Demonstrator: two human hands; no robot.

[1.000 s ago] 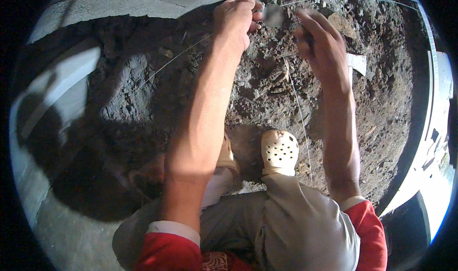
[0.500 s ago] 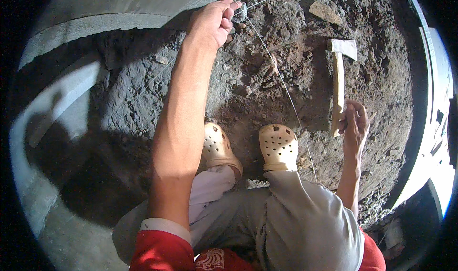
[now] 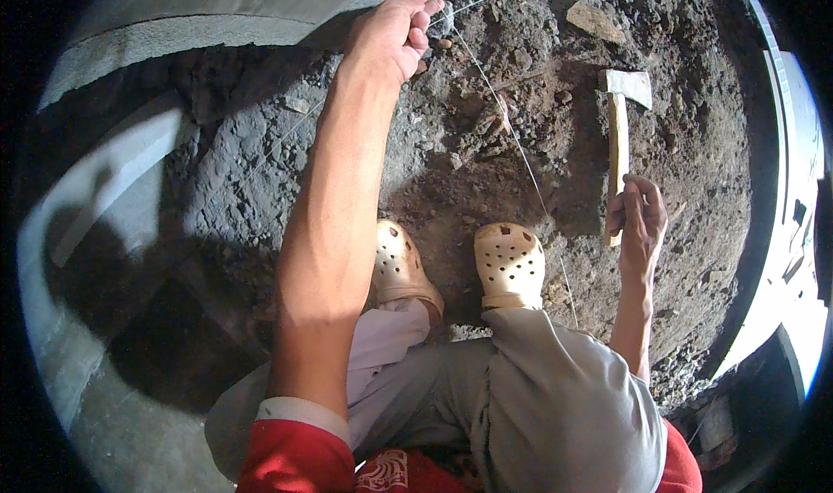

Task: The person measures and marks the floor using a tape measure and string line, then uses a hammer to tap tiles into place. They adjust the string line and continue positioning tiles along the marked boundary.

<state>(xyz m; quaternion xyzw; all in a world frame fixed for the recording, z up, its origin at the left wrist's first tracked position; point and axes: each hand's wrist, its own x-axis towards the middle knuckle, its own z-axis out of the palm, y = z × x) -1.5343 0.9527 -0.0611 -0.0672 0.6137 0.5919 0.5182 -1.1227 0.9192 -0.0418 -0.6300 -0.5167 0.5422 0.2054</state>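
Observation:
My left hand (image 3: 395, 37) reaches far forward with its fingers curled closed beside a small grey stub (image 3: 443, 23) in the dirt. White string (image 3: 521, 150) meets other strands at that stub. Whatever the left fingers pinch is hidden by the hand. Over on the right, my right hand (image 3: 640, 217) has its fingers closed round the lower part of the wooden handle of a hatchet (image 3: 618, 133). The hatchet's pale metal head points away from me, blade edge to the right.
Rough soil with stones, among them a flat tan rock (image 3: 595, 22), lies around my two cream clogs (image 3: 509, 263). The string runs close by the right clog. A curved concrete edge (image 3: 200, 37) borders the far left, and a pale strip (image 3: 785, 146) the right.
My right hand sits slightly higher on the hatchet handle, its fingers wrapped further round it. The left hand stays by the stub, and the whole view has shifted slightly.

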